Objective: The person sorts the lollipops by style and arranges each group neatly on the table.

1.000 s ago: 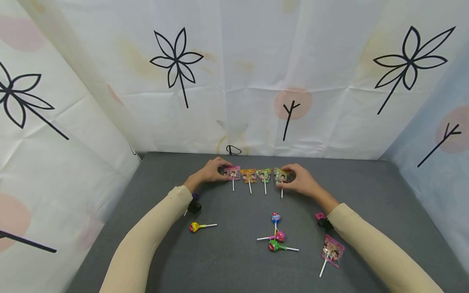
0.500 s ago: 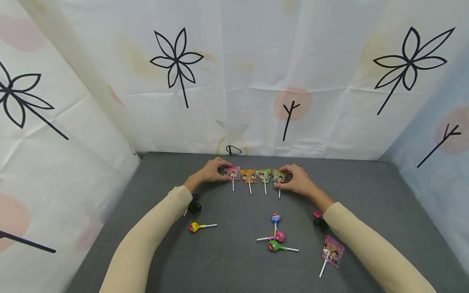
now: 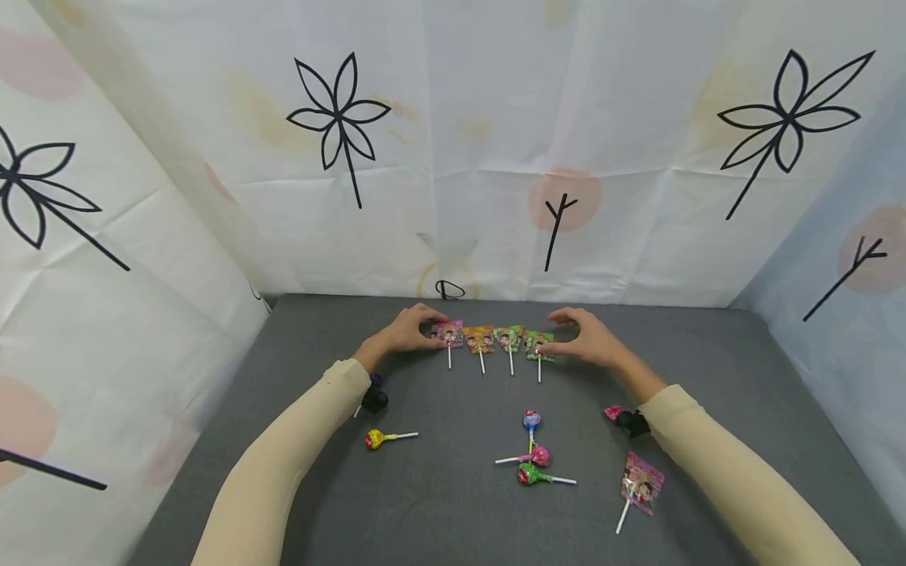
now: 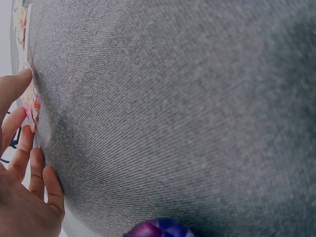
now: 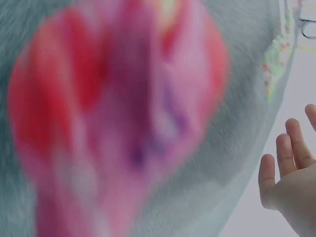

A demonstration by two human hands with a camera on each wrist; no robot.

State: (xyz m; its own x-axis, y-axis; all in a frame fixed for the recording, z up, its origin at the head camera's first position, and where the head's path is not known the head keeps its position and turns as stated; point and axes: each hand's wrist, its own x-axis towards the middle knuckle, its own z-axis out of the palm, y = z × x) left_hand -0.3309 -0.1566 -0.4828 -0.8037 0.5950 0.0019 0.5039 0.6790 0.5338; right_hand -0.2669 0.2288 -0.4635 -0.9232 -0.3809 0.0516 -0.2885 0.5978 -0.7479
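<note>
Four flat wrapped lollipops lie in a row near the back of the grey cloth table (image 3: 453, 519): pink pack (image 3: 449, 333), orange pack (image 3: 480, 339), and two green packs (image 3: 510, 337) (image 3: 539, 344). My left hand (image 3: 406, 330) rests at the row's left end, fingertips (image 4: 24, 111) against the pink pack (image 4: 33, 104). At the row's right end my right hand (image 3: 589, 338) hovers with fingers spread, holding nothing, its thumb close to the rightmost green pack (image 5: 276, 69). The right wrist view shows that hand's straight fingers (image 5: 291, 143).
Round lollipops lie loose nearer me: yellow (image 3: 375, 439), blue (image 3: 532, 419), pink (image 3: 541, 455), green (image 3: 527, 474). Another flat pink pack (image 3: 642, 486) lies front right. A blurred pink-red object (image 5: 118, 113) fills the right wrist view. Printed fabric walls (image 3: 453, 157) enclose three sides.
My right hand pushed the rightmost green pack left toward the row, then let go and lifted with fingers spread. The left hand stayed in place.
</note>
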